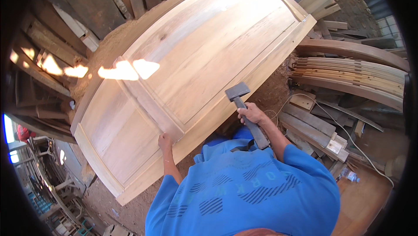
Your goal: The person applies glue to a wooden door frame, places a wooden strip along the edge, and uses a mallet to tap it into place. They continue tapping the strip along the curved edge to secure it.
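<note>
A large pale wooden panel door [191, 62] lies before me, with raised frame pieces and a cross rail [146, 103]. My right hand [251, 114] is wrapped round the handle of a hammer [237, 91]. Its dark block-shaped head is up over the door's near edge, and the handle's end points back toward my body. Closed at the near end of the cross rail, my left hand [165, 142] rests at the door's long near edge. Whatever its fingers pinch, if anything, is hidden.
Stacked curved boards [348, 72] stand at the right. Wood offcuts [313, 127], a pale cable [361, 151] and a plastic bottle [350, 175] lie below them. Planks [87, 5] lean along the far left. Sawdust [115, 40] covers the ground beyond the door.
</note>
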{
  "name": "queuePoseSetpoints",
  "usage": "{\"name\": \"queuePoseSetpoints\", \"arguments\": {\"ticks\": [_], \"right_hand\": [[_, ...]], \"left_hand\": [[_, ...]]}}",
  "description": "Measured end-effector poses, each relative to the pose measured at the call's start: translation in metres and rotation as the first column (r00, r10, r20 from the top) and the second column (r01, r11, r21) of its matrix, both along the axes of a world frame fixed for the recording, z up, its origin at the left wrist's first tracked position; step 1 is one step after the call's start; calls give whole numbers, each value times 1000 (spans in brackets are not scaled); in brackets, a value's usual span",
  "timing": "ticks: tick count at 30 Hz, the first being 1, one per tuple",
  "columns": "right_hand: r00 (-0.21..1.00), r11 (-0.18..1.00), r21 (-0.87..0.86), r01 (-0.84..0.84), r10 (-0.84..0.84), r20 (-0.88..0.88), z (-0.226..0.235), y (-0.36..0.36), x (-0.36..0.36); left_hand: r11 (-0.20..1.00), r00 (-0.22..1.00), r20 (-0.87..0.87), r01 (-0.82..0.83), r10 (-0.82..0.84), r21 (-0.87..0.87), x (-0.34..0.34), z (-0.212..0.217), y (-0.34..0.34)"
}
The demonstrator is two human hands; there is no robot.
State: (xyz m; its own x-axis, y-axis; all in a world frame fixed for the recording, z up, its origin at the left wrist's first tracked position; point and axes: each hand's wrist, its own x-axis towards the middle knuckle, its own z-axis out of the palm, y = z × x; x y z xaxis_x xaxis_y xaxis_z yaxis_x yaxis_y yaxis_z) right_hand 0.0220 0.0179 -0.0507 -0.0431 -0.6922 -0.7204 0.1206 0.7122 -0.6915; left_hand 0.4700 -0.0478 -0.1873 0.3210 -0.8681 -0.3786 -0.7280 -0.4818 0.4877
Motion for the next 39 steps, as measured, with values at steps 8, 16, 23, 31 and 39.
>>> {"name": "queuePoseSetpoints", "arguments": {"ticks": [8, 16, 23, 31, 39], "right_hand": [[997, 998, -62, 12, -8, 74, 5, -10, -48], [985, 969, -194, 156, -167, -46, 26, -23, -195], [954, 954, -259, 153, -210, -212, 82, -10, -347], [844, 882, -384, 272, -410, -345, 89, -9, -445], [844, 892, -287, 349, -432, -318, 59, -42, -506]], "left_hand": [[988, 956, 254, 153, -145, -11, -82, 46, -50], [814, 813, 89, 580, -575, -34, -318, 29, -98], [760, 736, 283, 458, -615, 461, -411, -11, -105], [799, 850, 209, 332, -484, 502, -429, 36, -118], [742, 935, 192, 99, -297, 663, -468, 12, -163]]}}
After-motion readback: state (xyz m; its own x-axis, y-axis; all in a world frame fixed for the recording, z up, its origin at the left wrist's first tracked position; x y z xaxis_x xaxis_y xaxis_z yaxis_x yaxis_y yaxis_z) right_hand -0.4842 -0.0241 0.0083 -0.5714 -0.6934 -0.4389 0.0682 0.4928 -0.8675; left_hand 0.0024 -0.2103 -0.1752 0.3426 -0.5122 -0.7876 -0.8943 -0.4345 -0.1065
